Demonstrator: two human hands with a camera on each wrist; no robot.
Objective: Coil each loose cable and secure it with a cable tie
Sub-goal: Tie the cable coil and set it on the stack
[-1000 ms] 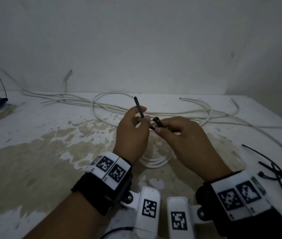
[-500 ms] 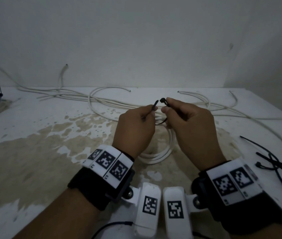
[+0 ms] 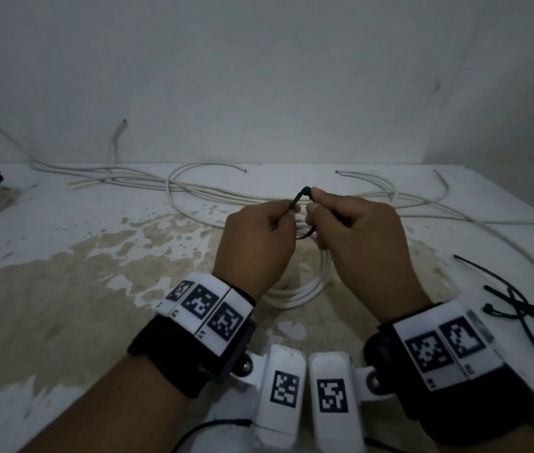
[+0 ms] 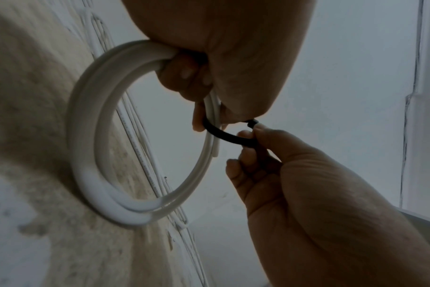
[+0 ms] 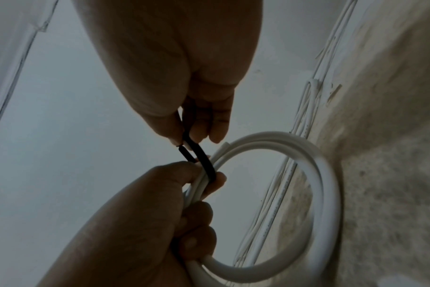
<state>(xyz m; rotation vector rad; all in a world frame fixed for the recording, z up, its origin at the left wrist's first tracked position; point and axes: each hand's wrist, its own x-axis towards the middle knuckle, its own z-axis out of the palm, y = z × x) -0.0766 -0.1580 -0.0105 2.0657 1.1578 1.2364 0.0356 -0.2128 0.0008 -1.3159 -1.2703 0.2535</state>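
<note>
1. Two hands meet above the middle of a stained white tabletop (image 3: 63, 243).
2. The left hand (image 3: 255, 246) has its grip closed around a white coiled cable (image 4: 91, 155), fingers curled round the bundled turns, while its thumb and forefinger pinch the tail of a black cable tie (image 3: 298, 201).
3. The right hand (image 3: 360, 243) pinches the tie's head end; its grip is closed on the tie.
4. The tie loops around the coil's strands just beside the left fingers (image 5: 197, 211).
5. Loose white cables (image 3: 193, 188) sprawl at 12 o'clock; spare black ties (image 3: 526, 305) lie at 3 o'clock.
</note>
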